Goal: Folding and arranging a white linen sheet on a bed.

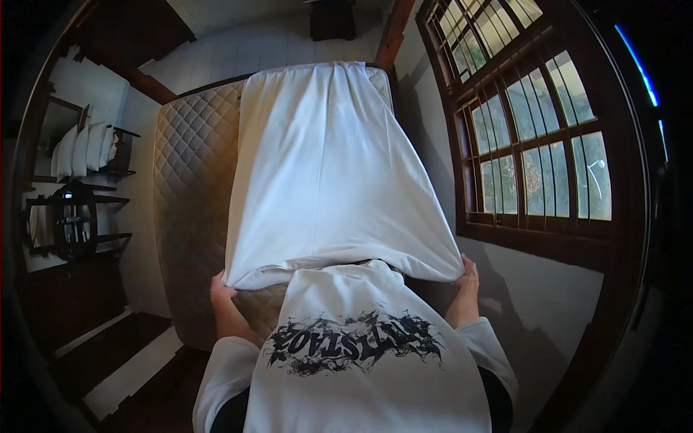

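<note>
A white bedsheet [325, 178] is stretched out before me over a quilted mattress [189, 162]. My left hand [221, 287] grips its near left corner, thumb on top of the cloth. At the near right corner, my right hand [468, 273] pinches the sheet beyond the mattress's right side. The far end of the sheet drapes up to the mattress's far edge, with folds there. On the left, a broad strip of mattress is bare. The sheet's near edge sags between my hands, close to my shirt, and a bit of mattress shows beneath it.
A wooden window [530, 140] with metal bars is in the wall on the right. Wooden posts [395, 32] rise by the bed's far corners. Along the left wall are several white pillows [86, 149], dark shelves [113, 200] and an oval mirror [76, 222]. A dark object [332, 21] stands past the bed.
</note>
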Demonstrator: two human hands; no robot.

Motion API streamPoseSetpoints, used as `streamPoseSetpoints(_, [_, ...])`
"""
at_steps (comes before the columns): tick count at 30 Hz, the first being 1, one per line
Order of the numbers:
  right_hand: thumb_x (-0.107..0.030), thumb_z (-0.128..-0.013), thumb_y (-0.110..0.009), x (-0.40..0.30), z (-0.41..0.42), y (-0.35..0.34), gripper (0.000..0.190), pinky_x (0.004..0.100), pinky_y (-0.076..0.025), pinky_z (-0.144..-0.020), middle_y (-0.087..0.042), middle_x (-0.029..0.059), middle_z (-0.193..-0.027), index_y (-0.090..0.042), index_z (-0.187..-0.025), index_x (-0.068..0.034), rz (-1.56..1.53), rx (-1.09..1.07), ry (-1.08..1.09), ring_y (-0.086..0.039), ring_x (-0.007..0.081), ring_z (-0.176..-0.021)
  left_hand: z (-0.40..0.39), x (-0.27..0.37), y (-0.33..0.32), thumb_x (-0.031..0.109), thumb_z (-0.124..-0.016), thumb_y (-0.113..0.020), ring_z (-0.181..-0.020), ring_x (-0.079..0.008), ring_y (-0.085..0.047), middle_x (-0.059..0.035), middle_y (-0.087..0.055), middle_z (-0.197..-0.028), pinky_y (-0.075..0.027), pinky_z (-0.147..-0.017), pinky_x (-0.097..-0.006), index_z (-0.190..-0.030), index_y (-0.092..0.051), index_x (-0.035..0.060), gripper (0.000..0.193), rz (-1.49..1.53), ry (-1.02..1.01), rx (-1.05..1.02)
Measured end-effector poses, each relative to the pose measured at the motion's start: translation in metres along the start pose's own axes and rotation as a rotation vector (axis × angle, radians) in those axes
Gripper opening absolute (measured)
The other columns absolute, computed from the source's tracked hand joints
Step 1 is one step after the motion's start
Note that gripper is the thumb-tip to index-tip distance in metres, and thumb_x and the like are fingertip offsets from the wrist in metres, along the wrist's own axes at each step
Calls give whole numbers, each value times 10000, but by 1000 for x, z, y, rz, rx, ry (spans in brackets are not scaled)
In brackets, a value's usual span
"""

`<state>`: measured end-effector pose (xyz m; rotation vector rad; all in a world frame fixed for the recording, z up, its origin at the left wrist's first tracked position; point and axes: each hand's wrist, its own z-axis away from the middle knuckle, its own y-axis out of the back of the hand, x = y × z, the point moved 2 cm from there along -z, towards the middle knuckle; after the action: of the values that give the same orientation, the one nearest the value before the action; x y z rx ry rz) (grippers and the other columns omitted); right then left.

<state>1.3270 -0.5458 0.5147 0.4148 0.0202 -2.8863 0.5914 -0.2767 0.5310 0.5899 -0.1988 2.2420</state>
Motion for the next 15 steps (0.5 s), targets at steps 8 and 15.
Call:
streamPoseSetpoints(8, [-234,-904,-539,-55,-76,-68,290,368,-500,-748,-642,146,-964,-617,-1014,24,45,-361,351,-601,246,-837,-57,44,-69,252,-896,-502,-1037,-325,-552,-173,-574,-1167,-486,-824,-460,-1147,-537,49,325,240,-251,-126])
streamPoseSetpoints(15, [-192,-928,-527,-148,-111,-215,186,350,-470,-642,-591,93,-807,-595,-875,-28,-169,-269,400,-542,197,-703,-103,127,-173,262,-887,-569,-985,-276,-584,-145,-592,-1127,-510,-797,-363,-1104,-543,37,313,316,-311,-197])
